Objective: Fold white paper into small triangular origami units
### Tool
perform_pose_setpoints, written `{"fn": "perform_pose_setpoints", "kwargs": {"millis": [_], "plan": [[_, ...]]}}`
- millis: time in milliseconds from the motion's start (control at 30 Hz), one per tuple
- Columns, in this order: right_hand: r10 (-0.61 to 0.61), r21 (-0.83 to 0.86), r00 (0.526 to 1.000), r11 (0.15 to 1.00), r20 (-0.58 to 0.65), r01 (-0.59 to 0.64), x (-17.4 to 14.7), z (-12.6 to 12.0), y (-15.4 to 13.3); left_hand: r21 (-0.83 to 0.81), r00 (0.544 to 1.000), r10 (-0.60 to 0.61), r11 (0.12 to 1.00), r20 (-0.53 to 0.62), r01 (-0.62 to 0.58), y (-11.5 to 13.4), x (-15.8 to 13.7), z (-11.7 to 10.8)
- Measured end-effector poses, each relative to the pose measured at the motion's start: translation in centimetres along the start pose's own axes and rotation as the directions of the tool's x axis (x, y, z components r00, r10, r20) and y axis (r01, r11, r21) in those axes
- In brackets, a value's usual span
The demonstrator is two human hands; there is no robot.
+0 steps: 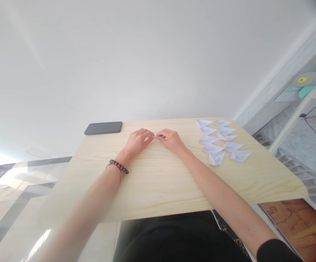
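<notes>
Both hands meet over the back middle part of a light wooden table (158,182). Between their fingertips is a small folded piece of white paper (154,137), seen nearly edge-on. My left hand (138,141) pinches its left end between thumb and fingers. At the right end, my right hand (171,140) pinches it the same way. Most of the paper is hidden by the fingers, so its full shape cannot be made out. To the right of my right hand lie several folded white paper pieces (208,139) in two rough columns, pointed at their ends.
A dark phone (103,127) lies flat at the table's back left corner. Behind the table rises a white wall (147,65). On the right stands a pale metal frame (291,120) with a yellow knob. A beaded bracelet (119,165) circles my left wrist.
</notes>
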State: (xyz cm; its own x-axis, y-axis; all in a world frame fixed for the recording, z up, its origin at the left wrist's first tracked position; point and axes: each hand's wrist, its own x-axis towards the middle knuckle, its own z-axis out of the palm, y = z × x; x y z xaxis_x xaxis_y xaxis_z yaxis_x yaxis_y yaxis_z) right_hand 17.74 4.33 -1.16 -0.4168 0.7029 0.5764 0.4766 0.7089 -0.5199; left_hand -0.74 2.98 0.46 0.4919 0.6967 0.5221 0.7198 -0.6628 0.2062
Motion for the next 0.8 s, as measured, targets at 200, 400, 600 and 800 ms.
{"fn": "perform_pose_setpoints", "kwargs": {"millis": [200,400,600,800], "plan": [[0.04,-0.002,0.999,0.999,-0.03,-0.041,0.23,0.26,-0.03,0.028,0.997,-0.069,0.997,-0.02,0.07,-0.53,-0.06,-0.06],[0.016,0.008,1.0,1.0,-0.004,-0.016,0.14,0.42,0.23,-0.003,0.997,-0.076,0.997,0.032,0.076,-0.56,-0.17,0.03],[0.058,-0.027,0.998,0.998,0.008,-0.058,0.15,0.05,0.23,-0.006,0.998,-0.062,0.998,0.025,0.062,-0.73,-0.03,0.28],[0.038,-0.081,0.999,0.996,-0.012,-0.038,0.16,-0.18,-0.08,-0.073,0.991,-0.129,0.989,0.017,0.13,-0.52,0.04,0.33]]}}
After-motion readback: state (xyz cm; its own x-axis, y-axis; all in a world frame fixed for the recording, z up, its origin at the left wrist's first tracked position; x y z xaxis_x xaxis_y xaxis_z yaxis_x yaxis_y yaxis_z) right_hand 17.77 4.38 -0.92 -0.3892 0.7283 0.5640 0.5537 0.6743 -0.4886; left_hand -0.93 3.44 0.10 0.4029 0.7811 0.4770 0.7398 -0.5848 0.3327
